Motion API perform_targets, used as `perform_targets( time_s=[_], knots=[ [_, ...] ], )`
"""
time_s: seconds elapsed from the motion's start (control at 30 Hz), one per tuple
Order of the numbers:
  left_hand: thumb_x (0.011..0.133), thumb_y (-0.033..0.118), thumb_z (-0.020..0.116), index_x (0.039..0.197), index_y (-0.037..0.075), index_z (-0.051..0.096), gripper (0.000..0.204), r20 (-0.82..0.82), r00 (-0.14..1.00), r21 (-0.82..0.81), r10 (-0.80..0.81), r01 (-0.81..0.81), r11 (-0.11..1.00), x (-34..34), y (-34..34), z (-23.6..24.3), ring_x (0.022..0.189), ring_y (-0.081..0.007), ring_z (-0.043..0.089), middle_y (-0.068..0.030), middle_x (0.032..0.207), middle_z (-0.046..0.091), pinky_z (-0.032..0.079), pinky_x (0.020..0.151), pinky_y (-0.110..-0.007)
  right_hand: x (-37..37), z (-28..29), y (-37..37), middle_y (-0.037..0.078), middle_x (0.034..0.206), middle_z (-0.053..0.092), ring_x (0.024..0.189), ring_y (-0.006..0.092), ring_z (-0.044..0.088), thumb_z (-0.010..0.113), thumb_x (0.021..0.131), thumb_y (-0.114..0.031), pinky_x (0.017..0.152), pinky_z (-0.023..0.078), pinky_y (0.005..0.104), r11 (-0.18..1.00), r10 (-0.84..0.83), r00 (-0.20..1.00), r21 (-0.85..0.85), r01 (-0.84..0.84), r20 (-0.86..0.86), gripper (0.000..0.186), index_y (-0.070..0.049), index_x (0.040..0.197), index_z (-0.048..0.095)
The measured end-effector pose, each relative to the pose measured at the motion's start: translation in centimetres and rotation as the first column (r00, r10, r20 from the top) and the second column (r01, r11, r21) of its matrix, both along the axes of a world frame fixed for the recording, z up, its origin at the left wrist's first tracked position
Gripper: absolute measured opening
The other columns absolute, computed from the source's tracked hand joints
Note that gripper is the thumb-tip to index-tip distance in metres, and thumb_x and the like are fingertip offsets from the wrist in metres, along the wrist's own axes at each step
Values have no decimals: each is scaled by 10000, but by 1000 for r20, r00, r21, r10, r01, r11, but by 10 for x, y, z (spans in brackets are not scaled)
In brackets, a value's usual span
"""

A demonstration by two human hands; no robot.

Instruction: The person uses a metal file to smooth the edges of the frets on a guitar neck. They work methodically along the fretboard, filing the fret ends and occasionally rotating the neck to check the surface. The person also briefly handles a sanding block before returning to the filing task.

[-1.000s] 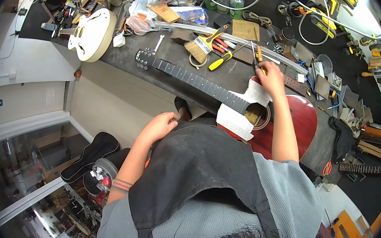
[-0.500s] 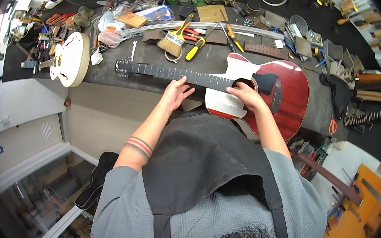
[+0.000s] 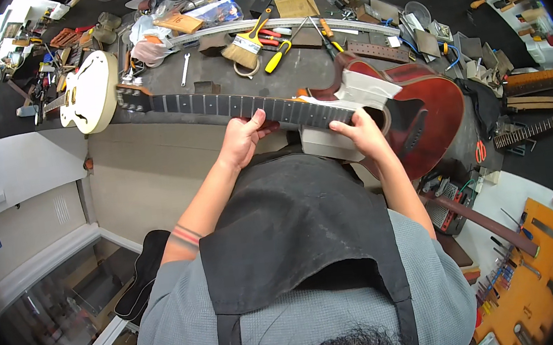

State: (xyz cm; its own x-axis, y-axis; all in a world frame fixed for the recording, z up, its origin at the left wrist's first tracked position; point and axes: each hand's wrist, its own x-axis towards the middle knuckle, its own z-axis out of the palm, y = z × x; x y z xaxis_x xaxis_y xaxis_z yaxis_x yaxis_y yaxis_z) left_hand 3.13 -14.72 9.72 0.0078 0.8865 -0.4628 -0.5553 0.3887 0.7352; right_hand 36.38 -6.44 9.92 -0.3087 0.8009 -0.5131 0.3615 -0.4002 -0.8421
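Fingers (some seemingly underneath) hold the guitar neck.

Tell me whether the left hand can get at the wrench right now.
Probably not: the left hand holds the guitar neck, which in this view lies between it and the wrench.

The dark worktop carries a cream guitar toward the left, a silver wrench, a yellow-handled screwdriver and, farther right, a perforated brown strip.
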Motion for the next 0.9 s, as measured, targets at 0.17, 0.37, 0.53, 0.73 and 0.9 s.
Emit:
perform_targets(
  time_s=[0.17,0.37,0.53,0.73,0.9],
  knots=[
    [1114,186,734,1477,64,558,421,-32,999,253,-1,9,968,-20,-40,83,1361,-339,695,-211,1474,707,597,1147,-548,-17,81,-61,156,1183,796,1083,214,730,897,976,-252,957,581,375,971,-65,991,221,90,-121,484,78,1275,708],
    [1087,202,776,1440,95,523,447,-29,998,469,-48,56,882,-74,-98,127,1383,-351,686,-261,1465,706,597,1145,-541,-57,135,-136,115,1170,825,1034,175,764,896,954,-27,931,599,328,983,-162,986,75,165,-49,384,47,1297,741],
    [1072,159,798,1356,116,558,374,-56,998,501,7,22,865,-108,-150,131,1289,-301,738,-222,1392,759,619,1093,-488,-92,165,-193,113,1192,834,1068,169,772,866,945,56,956,606,332,984,-141,981,86,153,-136,330,37,1264,784],
    [1022,161,845,1384,79,564,465,34,997,486,62,-71,871,-131,-198,138,1377,-372,703,-254,1377,750,600,1148,-492,-115,184,-223,110,1270,817,1179,174,752,861,968,52,1043,602,341,990,-27,984,130,50,-175,402,18,1354,754],
    [1009,213,864,1370,101,553,489,0,989,456,146,-130,881,-130,-214,138,1352,-354,714,-238,1369,757,593,1151,-515,-116,176,-214,126,1286,801,1169,203,748,908,947,-31,1017,603,367,992,60,995,111,-52,-75,434,28,1347,752]
  ],
)
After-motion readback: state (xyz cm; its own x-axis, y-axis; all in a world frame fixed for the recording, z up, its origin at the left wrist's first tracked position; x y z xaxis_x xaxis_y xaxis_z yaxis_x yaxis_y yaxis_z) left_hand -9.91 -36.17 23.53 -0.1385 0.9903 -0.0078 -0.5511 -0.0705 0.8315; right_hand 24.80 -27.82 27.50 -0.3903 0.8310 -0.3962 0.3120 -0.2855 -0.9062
